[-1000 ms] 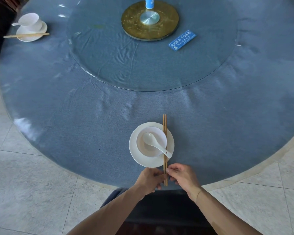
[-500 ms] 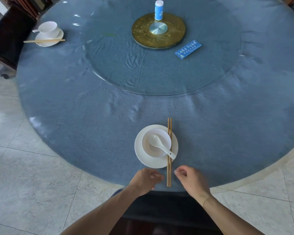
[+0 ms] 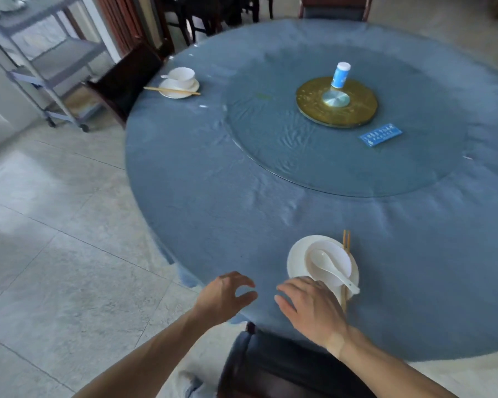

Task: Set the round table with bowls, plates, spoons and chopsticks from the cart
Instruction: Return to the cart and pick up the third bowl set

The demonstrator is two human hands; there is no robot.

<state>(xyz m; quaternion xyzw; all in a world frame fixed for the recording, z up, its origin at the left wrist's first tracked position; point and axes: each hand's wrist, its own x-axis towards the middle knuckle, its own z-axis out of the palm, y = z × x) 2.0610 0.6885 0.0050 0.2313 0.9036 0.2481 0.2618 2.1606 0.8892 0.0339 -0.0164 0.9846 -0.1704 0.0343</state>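
Both hands hang over the near edge of the round table, holding nothing. The left hand has its grip loosely curled and wide; the right hand is spread flat, fingers apart, just beside the near plate. On that plate sits a bowl with a spoon in it, chopsticks along its right side. A second setting lies at the far left edge, near the cart

I see the round table under its blue cloth. Near me sits a plate; chopsticks run along its right side. Far left rests another plate. A glass turntable covers the middle.
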